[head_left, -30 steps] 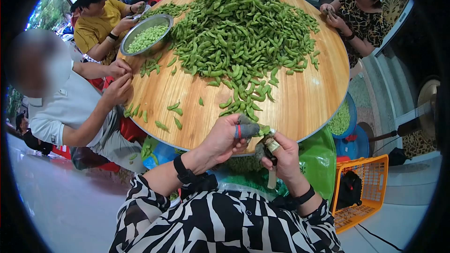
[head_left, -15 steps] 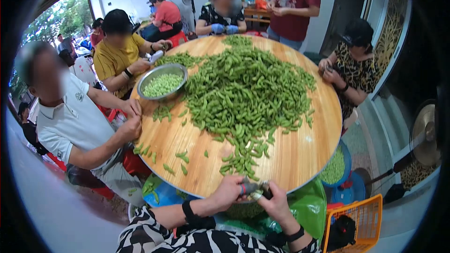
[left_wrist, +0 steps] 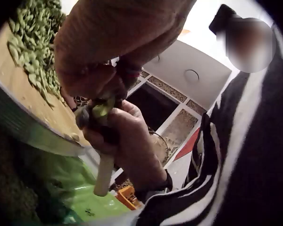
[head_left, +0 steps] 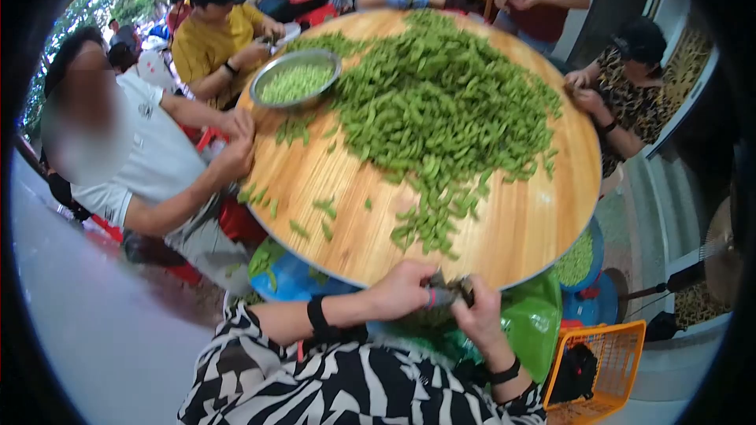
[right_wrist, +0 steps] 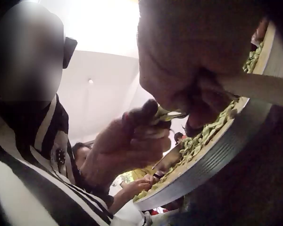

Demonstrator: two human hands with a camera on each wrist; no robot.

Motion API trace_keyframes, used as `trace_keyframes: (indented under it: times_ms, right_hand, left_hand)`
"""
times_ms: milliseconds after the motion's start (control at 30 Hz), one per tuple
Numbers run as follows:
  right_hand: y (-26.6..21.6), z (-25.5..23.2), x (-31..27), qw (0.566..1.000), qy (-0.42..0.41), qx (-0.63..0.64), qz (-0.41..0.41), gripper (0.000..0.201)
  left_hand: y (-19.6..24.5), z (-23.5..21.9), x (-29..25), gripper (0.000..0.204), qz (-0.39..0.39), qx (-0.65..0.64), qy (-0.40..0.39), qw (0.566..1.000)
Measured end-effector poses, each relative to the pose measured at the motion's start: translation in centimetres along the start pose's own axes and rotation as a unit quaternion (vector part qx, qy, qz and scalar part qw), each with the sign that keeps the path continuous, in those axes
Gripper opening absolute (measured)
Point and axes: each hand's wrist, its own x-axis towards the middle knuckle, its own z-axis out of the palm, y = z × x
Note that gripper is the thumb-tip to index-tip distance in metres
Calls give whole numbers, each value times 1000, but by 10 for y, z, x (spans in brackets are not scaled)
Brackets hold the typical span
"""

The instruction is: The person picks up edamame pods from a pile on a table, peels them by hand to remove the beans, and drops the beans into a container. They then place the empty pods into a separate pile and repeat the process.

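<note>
At the near edge of the round table, my left hand [head_left: 402,290] and right hand [head_left: 480,315] meet in front of my body. The left one wears dark finger covers and pinches a green soybean pod [right_wrist: 170,115], which shows between the two hands in both wrist views. My right hand grips a tool whose pale straight handle [left_wrist: 104,174] sticks out below the palm; its working end is hidden by the fingers. Loose soybean pods [head_left: 433,216] trail toward my hands from a large pile [head_left: 441,102] on the wooden table [head_left: 354,236].
A steel bowl [head_left: 336,71] of shelled beans stands at the left. Several people sit or stand around the table, the nearest in a white shirt [head_left: 150,134]. Below the right edge are a blue basin [head_left: 596,248], a green plastic bag [head_left: 535,319] and an orange crate [head_left: 630,374].
The head view swung up, then partly back down. My hands have come closer together, and the pod that showed between them is now mostly covered in the head view.
</note>
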Motion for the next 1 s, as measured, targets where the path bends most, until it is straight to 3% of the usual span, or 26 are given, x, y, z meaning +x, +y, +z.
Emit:
trace_keyframes:
  times_ms: [33,100,133,167,200,233,367,433,467,500,567,600,667,1000]
  right_hand:
    - [1,0,0,1000,-11,7,5,13]
    - [2,-5,-3,997,-55,33,39,11]
    - [-3,-6,-4,995,-73,55,39,10]
    - [0,-6,-4,995,-73,58,44,10]
    - [5,-6,-4,993,-105,48,2,11]
    - [8,-6,-3,989,-137,37,-41,12]
    - [16,-2,-6,988,-127,67,-53,15]
    - [15,-1,-7,975,-109,190,36,19]
    - [9,-6,-6,961,-145,217,94,21]
    - [5,-7,-4,960,-147,217,95,21]
    - [0,-6,-1,964,-149,188,111,22]
    - [0,-5,-1,965,-150,186,111,22]
    - [0,-4,-2,946,-147,255,136,24]
    - [5,-6,-7,943,-121,268,159,29]
  left_hand:
    - [-4,-2,-5,18,25,-7,4,1000]
    - [13,-23,-19,17,145,170,80,971]
    - [14,-36,-23,17,161,256,137,943]
    - [11,-52,-23,14,239,339,200,888]
    - [6,-74,-22,16,253,405,223,850]
    - [2,-92,-24,18,238,431,241,836]
    - [-31,-155,-36,18,181,490,260,812]
    - [-22,-163,-38,18,103,596,301,737]
    - [-20,-160,-36,20,119,606,315,721]
    - [-13,-150,-31,20,118,605,315,722]
    - [-3,-129,-14,19,238,505,283,780]
    - [1,-120,-4,19,238,504,284,780]
    - [6,-105,14,19,167,450,189,857]
    - [-4,-82,73,16,127,494,193,838]
